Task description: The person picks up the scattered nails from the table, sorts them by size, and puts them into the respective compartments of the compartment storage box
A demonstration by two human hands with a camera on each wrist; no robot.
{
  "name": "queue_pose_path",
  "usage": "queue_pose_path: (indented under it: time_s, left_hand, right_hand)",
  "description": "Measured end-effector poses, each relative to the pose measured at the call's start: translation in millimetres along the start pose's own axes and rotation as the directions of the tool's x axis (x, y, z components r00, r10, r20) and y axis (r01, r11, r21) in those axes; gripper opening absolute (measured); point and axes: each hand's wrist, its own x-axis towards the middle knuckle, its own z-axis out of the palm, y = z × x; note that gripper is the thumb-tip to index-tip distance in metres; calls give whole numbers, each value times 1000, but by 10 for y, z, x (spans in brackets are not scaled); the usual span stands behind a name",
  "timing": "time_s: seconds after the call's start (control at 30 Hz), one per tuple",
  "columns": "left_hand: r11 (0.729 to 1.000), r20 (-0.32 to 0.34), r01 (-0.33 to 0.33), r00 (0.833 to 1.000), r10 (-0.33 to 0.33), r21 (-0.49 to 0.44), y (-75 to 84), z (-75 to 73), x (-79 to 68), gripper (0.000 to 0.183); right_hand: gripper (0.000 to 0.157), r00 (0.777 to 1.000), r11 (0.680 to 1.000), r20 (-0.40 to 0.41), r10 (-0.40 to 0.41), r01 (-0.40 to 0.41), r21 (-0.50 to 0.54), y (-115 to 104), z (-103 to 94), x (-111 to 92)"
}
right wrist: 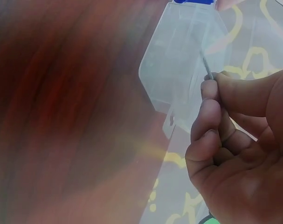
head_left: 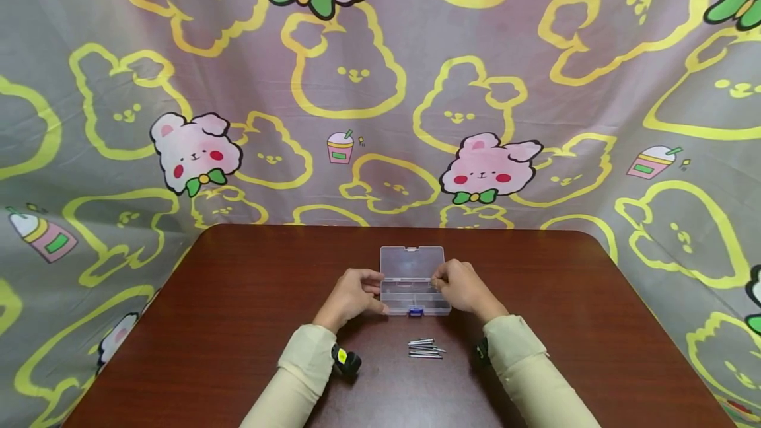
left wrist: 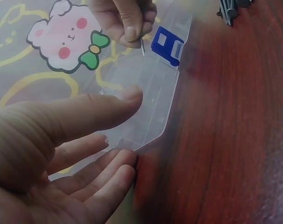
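Observation:
A clear plastic compartment box [head_left: 389, 296] stands on the table with its lid [head_left: 411, 263] raised at the back and a blue latch [head_left: 415, 312] in front. My left hand [head_left: 352, 296] is at the box's left side, fingers and thumb extended, fingertips right at its wall in the left wrist view. Over the right part of the box, my right hand [head_left: 466, 286] pinches a thin metal nail [right wrist: 206, 64] between thumb and forefinger. The nail's free end points toward the compartments. Several more nails [head_left: 425, 354] lie in a loose pile in front of the box.
The brown wooden table [head_left: 250, 322] has rounded far corners. Behind it and at both sides hangs a grey patterned cloth [head_left: 410, 124]. A black wrist device [head_left: 346, 360] sits at my left cuff.

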Motion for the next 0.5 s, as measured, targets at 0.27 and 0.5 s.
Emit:
queue_pose_path:
  time_s: [0.27,0.5]
  left_hand:
    - [1000,4,8,1000,-8,5,2,14,3,68]
    - [1000,2,7,1000,-7,11,-4,5,5,68]
  right_hand:
    - [24,1000,1000,-1,-30,30,-7,-10,2,14]
    - [17,1000,999,-8,-18,18,32,-3,-33,-16]
